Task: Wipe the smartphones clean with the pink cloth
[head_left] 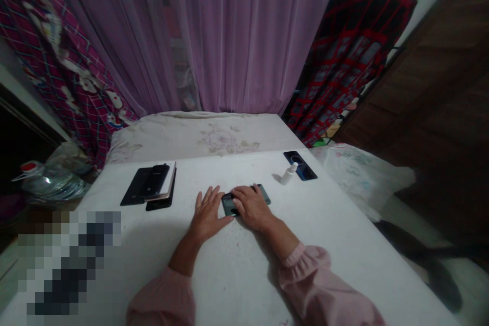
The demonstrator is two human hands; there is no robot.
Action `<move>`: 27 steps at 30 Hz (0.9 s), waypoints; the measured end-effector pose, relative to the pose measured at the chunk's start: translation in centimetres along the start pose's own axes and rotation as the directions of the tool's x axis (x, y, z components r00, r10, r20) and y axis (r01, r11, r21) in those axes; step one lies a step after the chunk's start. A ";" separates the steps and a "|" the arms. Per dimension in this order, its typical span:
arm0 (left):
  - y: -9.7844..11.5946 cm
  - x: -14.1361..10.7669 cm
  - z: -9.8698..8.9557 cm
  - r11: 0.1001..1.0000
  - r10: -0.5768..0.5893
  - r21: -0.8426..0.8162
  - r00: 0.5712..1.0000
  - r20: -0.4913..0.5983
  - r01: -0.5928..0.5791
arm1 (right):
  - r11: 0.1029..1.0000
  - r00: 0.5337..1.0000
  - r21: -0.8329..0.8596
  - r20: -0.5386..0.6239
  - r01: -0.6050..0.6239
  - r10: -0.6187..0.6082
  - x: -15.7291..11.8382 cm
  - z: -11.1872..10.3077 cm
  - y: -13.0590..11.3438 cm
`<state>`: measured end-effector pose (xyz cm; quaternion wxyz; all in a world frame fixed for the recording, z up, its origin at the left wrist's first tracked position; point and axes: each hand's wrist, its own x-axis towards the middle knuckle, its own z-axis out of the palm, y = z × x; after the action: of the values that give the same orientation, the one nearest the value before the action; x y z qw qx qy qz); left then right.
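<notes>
A phone [264, 193] with a dark greenish, shiny surface lies flat on the white tabletop [225, 275], partly covered by my hands. My left hand [208, 215] is at its left end, fingers spread and thumb reaching along the near edge. Over the middle of the phone lies my right hand [251, 208], its fingers bent down onto the surface. Anything under that palm is hidden. A small white bottle [288, 174] with a pale cap stands to the right, beyond my right hand. Behind it lies a dark blue phone [305, 168].
At the left, several dark phones [133, 188] and a white-edged one [168, 181] lie stacked. A floral cloth [225, 135] covers the far end. Purple curtains [237, 35] hang behind it. A large water bottle [49, 181] stands off the left side, a plastic bag [355, 175] off the right.
</notes>
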<state>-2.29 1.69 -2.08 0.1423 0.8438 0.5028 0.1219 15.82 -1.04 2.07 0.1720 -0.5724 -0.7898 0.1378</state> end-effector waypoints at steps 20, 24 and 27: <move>0.4 -0.2 -0.7 1.000 -0.010 -0.012 0.999 0.051 0.011 | 0.970 0.957 -0.122 -0.225 -0.212 0.181 -1.2 0.1 4.7; 0.5 -0.2 -0.7 1.000 -0.006 -0.009 0.999 0.039 0.006 | 0.993 0.988 -0.089 -0.140 -0.075 0.062 -0.2 1.2 1.1; 0.5 -0.1 -0.8 1.000 -0.002 0.000 0.999 0.041 0.002 | 0.998 0.996 -0.060 -0.091 0.010 -0.016 0.0 1.6 -0.5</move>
<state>-2.22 1.42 -1.19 0.1526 0.8457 0.5006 0.1042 14.72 -1.18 0.84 0.1916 -0.5778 -0.7886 0.0867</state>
